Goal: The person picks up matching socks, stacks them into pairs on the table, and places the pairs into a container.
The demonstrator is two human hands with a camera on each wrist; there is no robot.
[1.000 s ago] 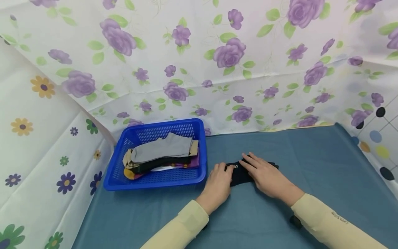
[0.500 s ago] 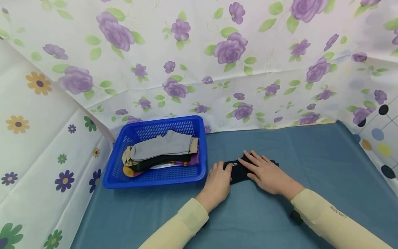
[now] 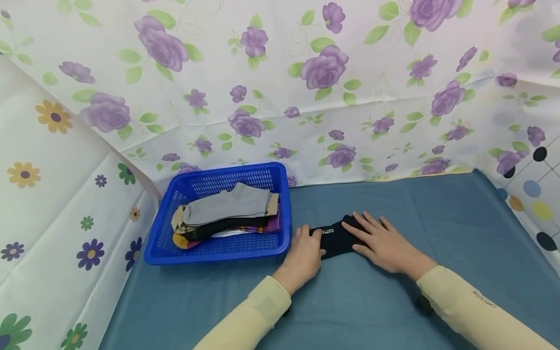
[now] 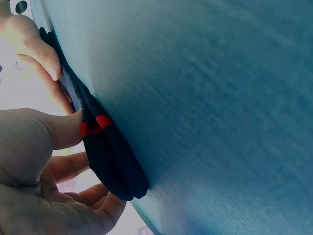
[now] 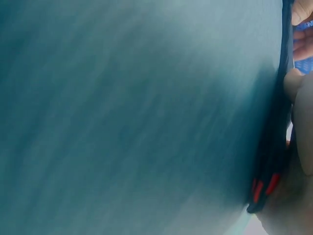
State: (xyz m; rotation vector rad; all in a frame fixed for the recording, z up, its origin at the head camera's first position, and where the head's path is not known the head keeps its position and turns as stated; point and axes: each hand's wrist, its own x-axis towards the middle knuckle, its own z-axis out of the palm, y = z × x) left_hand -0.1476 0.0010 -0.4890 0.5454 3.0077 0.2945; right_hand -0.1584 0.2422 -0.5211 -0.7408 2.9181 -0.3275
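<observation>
A pair of black socks (image 3: 339, 242) with white lettering lies on the blue-green cloth between my hands in the head view. My left hand (image 3: 303, 255) holds their left end; the left wrist view shows its thumb against the folded black socks (image 4: 110, 161), beside red stripes, and its fingers curled along the far side. Fingers spread, my right hand (image 3: 387, 248) rests over the right part of the socks, hiding that end. In the right wrist view, the socks (image 5: 271, 142) run flat along the cloth under the right hand (image 5: 304, 122), with red marks near the lower end.
A blue plastic basket (image 3: 218, 257) stands left of my hands. Inside it are stacked socks, with a grey pair (image 3: 227, 209) on top of beige, black and multicoloured ones. Flower-printed sheeting (image 3: 280, 97) hangs behind the table's back edge.
My right hand has slid slightly right with its fingers more spread, uncovering more of the lettering. The left hand has shifted a little left along with the socks' end.
</observation>
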